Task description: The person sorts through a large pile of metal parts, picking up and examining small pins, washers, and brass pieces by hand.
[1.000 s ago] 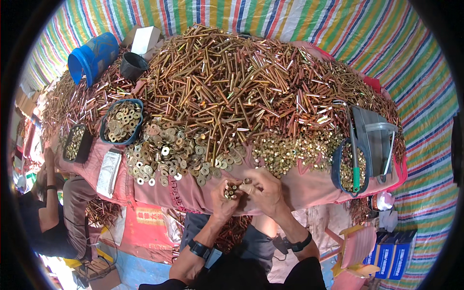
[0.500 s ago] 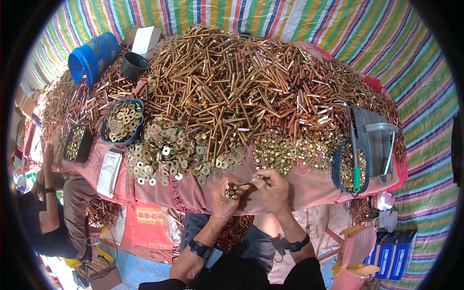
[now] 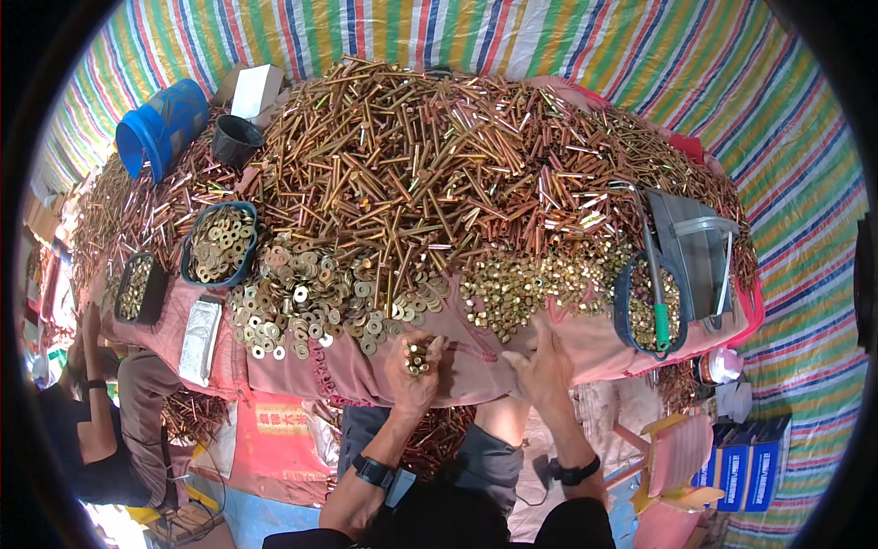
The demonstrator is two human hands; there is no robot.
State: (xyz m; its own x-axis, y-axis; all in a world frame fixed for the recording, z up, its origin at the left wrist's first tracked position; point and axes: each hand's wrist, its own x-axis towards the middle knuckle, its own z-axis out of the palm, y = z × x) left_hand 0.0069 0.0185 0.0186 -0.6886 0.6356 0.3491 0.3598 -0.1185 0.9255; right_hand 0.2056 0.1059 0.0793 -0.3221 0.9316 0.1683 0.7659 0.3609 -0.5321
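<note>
My left hand is closed around a small bundle of bolts, their brassy ends pointing up and away from me. My right hand is beside it over the pink cloth, thumb and fingers apart, with nothing visible in it. Its fingertips are near the front edge of a spread of gold-coloured nuts. Left of the nuts lies a heap of flat washers. Behind both rises a large pile of long coppery bolts.
At right are a blue tub of nuts, a green-handled tool and a grey scoop-like container. At left stand a tub of washers, a dark nut tray and a blue bucket. Another person's arm is at far left.
My right hand has drawn apart from my left, moving right and opening near the nuts. My left hand keeps the bolts and has shifted slightly left. The whole view has shifted slightly.
</note>
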